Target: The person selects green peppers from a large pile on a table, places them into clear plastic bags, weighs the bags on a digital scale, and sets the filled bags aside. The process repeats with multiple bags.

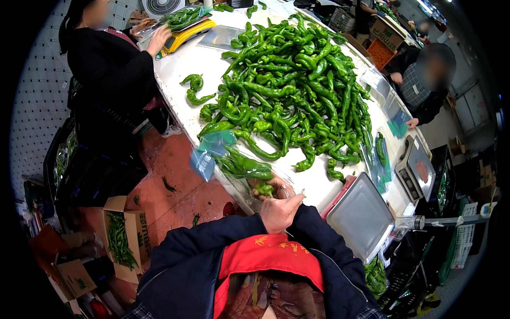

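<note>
A clear plastic bag (239, 183) with a blue and teal printed end holds long green peppers (249, 166) at the near edge of the table. My left hand (279, 213) pinches the rim of the bag's mouth. Just beyond it, my right hand (281, 187) is at the bag's mouth, its fingers curled around a green pepper (265, 190); plastic partly covers that hand. My forearms cross in front of the red apron (271, 251). A large heap of green peppers (295, 87) lies beyond my hands.
Right of my hands stands a scale with a metal tray (362, 215). Another scale (416, 167) and flat plastic bags (378, 159) lie farther right. One person (115, 67) handles a bag at a yellow scale (191, 36); another (422, 79) stands across. A cardboard box of peppers (127, 235) is on the floor.
</note>
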The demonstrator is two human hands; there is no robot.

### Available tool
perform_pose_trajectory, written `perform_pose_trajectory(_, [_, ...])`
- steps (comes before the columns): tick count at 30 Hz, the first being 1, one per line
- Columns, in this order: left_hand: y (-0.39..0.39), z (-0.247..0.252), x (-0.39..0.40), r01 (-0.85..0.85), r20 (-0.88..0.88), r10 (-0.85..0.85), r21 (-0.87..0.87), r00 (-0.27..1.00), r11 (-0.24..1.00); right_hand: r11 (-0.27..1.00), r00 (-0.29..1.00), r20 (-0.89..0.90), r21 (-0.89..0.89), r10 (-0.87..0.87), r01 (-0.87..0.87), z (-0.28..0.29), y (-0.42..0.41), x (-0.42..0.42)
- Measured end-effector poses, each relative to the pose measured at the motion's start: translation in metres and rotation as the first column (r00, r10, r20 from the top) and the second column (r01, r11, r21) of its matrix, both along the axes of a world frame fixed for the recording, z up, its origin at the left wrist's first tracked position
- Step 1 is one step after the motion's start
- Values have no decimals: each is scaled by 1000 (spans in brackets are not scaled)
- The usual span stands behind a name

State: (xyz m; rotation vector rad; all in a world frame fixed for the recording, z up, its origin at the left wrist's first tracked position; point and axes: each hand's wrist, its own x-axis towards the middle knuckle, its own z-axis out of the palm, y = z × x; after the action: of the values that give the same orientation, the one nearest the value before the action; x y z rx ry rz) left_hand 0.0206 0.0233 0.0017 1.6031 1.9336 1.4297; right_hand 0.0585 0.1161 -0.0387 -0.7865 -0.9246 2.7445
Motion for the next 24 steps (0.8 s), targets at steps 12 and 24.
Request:
perform_pose_trajectory(12, [5, 5, 2, 114, 115, -112, -10, 987, 993, 999, 997, 74, -31, 12, -9, -15, 25, -15])
perform_pose_trajectory(24, [22, -33, -39, 38, 321, -31, -17, 947, 999, 658, 933, 212, 753, -291, 34, -89, 35, 5])
